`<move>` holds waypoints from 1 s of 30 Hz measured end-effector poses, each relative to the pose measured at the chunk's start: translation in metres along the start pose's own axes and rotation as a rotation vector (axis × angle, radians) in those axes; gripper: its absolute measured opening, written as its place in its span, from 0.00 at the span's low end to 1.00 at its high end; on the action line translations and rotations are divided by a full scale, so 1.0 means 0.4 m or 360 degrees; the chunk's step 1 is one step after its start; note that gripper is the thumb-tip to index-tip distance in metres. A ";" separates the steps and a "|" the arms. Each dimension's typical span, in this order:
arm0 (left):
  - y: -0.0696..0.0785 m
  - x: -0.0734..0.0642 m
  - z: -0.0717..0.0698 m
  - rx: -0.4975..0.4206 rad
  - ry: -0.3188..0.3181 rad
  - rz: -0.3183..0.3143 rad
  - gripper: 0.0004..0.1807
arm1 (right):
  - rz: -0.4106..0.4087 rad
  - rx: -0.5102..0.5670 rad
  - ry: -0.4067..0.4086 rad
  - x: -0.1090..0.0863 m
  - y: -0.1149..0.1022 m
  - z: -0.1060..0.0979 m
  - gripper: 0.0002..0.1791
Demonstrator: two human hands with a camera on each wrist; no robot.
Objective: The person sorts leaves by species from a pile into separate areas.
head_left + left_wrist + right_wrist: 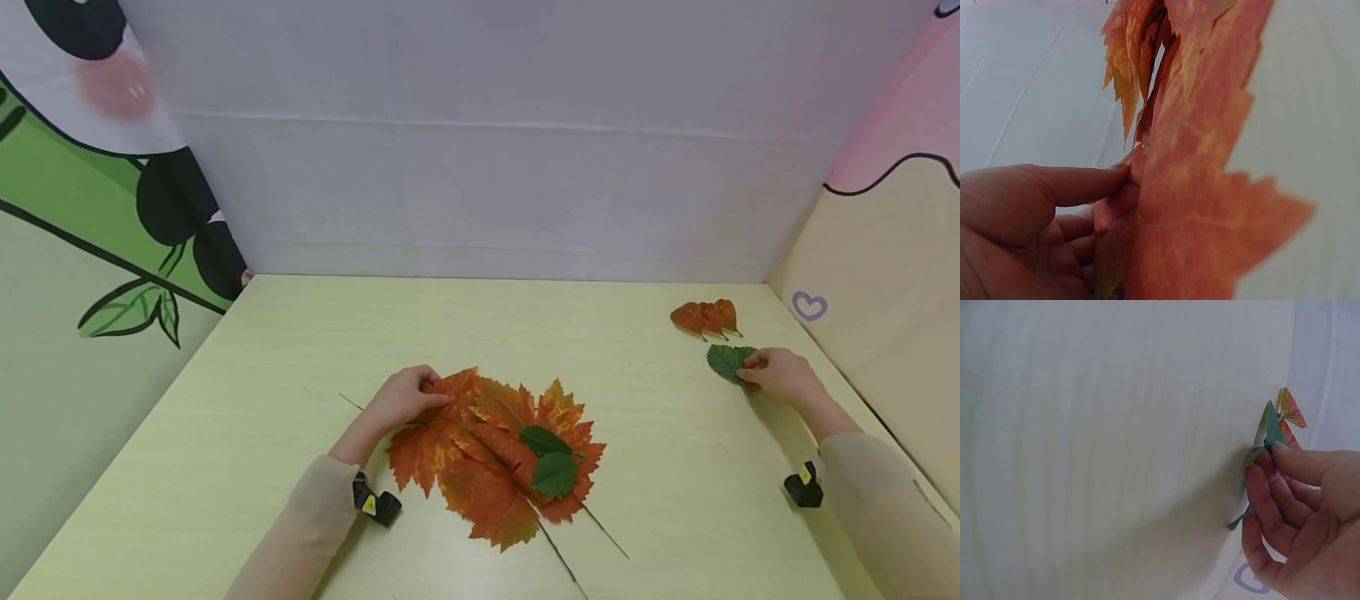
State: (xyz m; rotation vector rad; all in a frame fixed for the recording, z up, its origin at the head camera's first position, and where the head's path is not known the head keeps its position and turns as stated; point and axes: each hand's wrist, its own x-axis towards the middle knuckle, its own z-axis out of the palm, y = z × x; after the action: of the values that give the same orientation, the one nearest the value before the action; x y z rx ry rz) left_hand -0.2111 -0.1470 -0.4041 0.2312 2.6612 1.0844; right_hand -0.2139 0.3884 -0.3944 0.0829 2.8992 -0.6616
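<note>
Green leaf [724, 362] partly hidden by right grip [784, 377]

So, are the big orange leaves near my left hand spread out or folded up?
Spread out: the head view shows the orange leaves fanned and overlapping on the table, while your left hand pinches one.

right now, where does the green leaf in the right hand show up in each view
Head: green leaf right of centre, pinched by the right hand.
Left wrist: not in view.
Right wrist: leaf right of centre, slightly above mid-height.
Shared landmark: purple heart on the side wall, in head and right wrist views.
</note>
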 end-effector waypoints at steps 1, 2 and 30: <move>-0.001 0.000 0.000 0.0000 0.0000 0.0000 0.13 | 0.0002 -0.0001 0.0004 -0.001 0.000 0.000 0.20; -0.001 0.000 0.001 -0.0001 0.0000 0.0000 0.13 | 0.0006 0.0000 0.0005 -0.002 0.000 0.000 0.20; 0.000 0.005 -0.004 0.0021 -0.0017 -0.0001 0.14 | -0.0427 -0.0029 -0.0002 -0.056 -0.299 0.059 0.15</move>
State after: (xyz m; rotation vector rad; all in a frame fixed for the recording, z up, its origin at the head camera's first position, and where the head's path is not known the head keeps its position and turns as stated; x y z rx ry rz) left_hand -0.2136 -0.1473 -0.4034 0.2376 2.6597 1.0626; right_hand -0.1992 0.2702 -0.3606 -0.3142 2.9415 -0.6742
